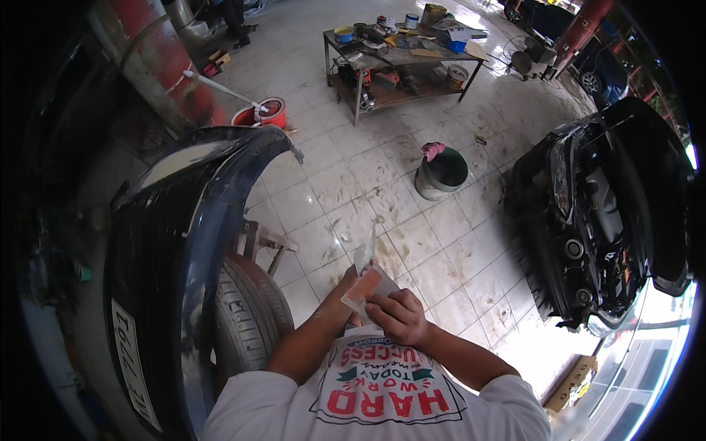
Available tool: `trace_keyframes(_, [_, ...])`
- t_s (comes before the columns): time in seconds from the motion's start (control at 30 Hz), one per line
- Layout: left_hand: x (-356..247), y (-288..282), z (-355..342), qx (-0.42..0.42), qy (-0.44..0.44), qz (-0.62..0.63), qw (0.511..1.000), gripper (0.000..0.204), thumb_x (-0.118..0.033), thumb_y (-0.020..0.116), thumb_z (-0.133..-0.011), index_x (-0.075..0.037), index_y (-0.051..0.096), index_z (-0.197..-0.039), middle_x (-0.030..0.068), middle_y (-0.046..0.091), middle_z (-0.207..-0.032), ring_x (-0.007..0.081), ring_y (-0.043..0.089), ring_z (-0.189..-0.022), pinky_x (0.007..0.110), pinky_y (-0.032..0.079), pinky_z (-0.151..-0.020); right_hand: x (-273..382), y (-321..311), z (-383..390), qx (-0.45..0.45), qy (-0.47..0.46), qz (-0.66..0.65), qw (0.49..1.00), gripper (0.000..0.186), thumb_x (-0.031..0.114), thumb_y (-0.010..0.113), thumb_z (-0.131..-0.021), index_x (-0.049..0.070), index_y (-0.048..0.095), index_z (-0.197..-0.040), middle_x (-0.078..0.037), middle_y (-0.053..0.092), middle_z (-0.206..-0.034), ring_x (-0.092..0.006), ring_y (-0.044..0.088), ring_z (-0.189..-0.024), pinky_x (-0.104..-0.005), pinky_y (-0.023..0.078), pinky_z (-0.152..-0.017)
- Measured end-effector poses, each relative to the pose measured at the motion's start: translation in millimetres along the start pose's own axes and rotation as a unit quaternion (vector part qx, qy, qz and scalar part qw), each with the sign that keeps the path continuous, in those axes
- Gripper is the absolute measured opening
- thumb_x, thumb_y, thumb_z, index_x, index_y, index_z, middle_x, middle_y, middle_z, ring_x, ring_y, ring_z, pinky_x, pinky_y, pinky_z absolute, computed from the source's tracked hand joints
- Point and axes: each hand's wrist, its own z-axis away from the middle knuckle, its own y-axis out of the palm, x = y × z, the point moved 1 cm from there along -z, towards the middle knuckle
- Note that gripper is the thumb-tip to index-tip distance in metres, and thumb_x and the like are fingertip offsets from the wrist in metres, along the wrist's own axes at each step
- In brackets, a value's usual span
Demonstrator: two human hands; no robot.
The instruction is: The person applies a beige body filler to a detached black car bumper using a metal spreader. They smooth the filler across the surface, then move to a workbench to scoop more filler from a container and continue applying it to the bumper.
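Note:
In front of my chest I hold a small flat piece with pale edges and an orange-brown face (363,285); its exact kind I cannot make out. My left hand (348,288) is closed on it from behind, most of its fingers hidden. A thin, pale pointed piece (366,248) sticks up beyond that hand. Beside the orange-brown face lies a greyish flat sheet (390,287), partly covered. My right hand (399,316) has its fingers curled over the near edge of the sheet and flat piece.
To my left stands a dark car bumper (187,242) beside a tyre (254,312) and a small stool (271,239). A bucket (441,176) with a pink cloth (432,150) is ahead. Beyond is a cluttered work table (397,53). At right sits a car with its hood up (588,220).

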Motion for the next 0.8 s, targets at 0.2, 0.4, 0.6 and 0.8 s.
trace_keyframes(0.2, [12.0,7.0,22.2,-0.039,-0.027,-0.057,0.997,0.031,-0.031,0.048,-0.108,-0.014,0.061,-0.086,-0.0034,0.041,-0.05,0.0087,0.032,-0.037,0.026,0.022,-0.036,-197.7,53.2,35.7,0.242,0.564,0.087,0.785,0.034,0.017,0.062,-0.091,0.011,0.07,-0.123,-0.026,0.075,-0.101,-0.0473,0.073,-0.096,-0.0548,0.059,-0.082])
trace_keyframes(0.4, [-64.7,2.8,-1.6,-0.043,0.103,0.133,0.985,0.043,-0.055,0.066,-0.101,-0.016,0.058,-0.086,-0.0044,0.04,-0.053,0.0078,0.032,-0.039,0.025,0.023,-0.037,-254.5,61.1,31.0,0.014,0.583,-0.29,0.759,0.022,0.019,0.068,-0.101,0.008,0.065,-0.12,-0.013,0.075,-0.1,-0.0267,0.074,-0.09,-0.0426,0.058,-0.078])
trace_keyframes(0.6, [-105.9,94.1,-42.2,-0.251,0.474,0.034,0.843,0.045,-0.04,0.075,-0.1,-0.008,0.062,-0.128,0.0027,0.07,-0.08,0.0193,0.067,-0.064,0.03,0.057,-0.061,-328.3,58.1,-49.8,-0.095,0.661,-0.54,0.512,0.046,0.027,0.068,-0.103,0.014,0.05,-0.142,-0.006,0.063,-0.102,-0.0182,0.063,-0.077,-0.0367,0.05,-0.054])
trace_keyframes(0.8, [-96.0,249.5,-37.4,0.004,0.686,-0.62,0.38,0.017,-0.006,0.076,-0.093,0.004,0.064,-0.098,0.0296,0.065,-0.138,0.0397,0.069,-0.122,0.042,0.056,-0.098,-408.5,46.2,-89.2,0.009,0.593,-0.763,0.259,0.037,0.037,0.053,-0.105,0.016,0.057,-0.136,-0.003,0.056,-0.088,-0.0153,0.047,-0.055,-0.0269,0.038,-0.045])
